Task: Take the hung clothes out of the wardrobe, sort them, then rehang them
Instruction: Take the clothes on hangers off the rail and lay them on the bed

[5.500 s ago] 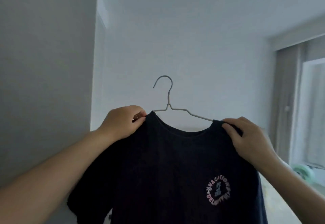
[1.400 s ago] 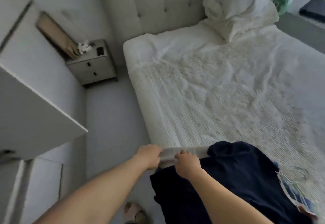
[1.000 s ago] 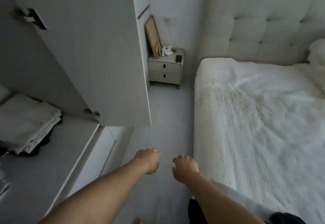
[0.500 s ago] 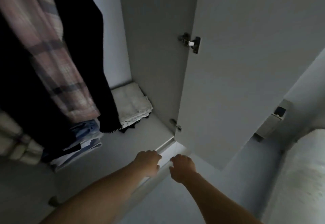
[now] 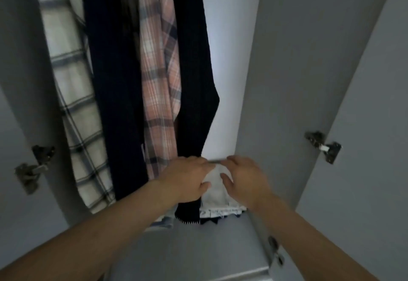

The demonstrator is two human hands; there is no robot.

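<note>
I have both arms reaching into the open wardrobe (image 5: 276,82). My left hand (image 5: 187,177) and right hand (image 5: 245,179) are side by side, palms down, fingers loosely spread and gripping nothing. They hover over, or rest on, a folded pale cloth (image 5: 215,194) that lies on the wardrobe floor (image 5: 198,247) toward its rear right corner; I cannot tell if they touch it. That cloth tops a small stack with a white-and-blue fringe showing at its front edge.

Four garments hang from above, out of frame. From the left side of the wardrobe: a cream checked shirt (image 5: 72,115), a long dark navy garment (image 5: 114,93), a pink plaid shirt (image 5: 159,95), and a dark knitted garment (image 5: 196,82) whose hem drops just in front of my left hand and ends just beside the folded stack.

Both doors stand open. A metal hinge (image 5: 33,166) shows on the left door (image 5: 15,203), another hinge (image 5: 324,148) on the right door (image 5: 364,126), and a lower hinge (image 5: 276,252) sits by the floor's right edge.
</note>
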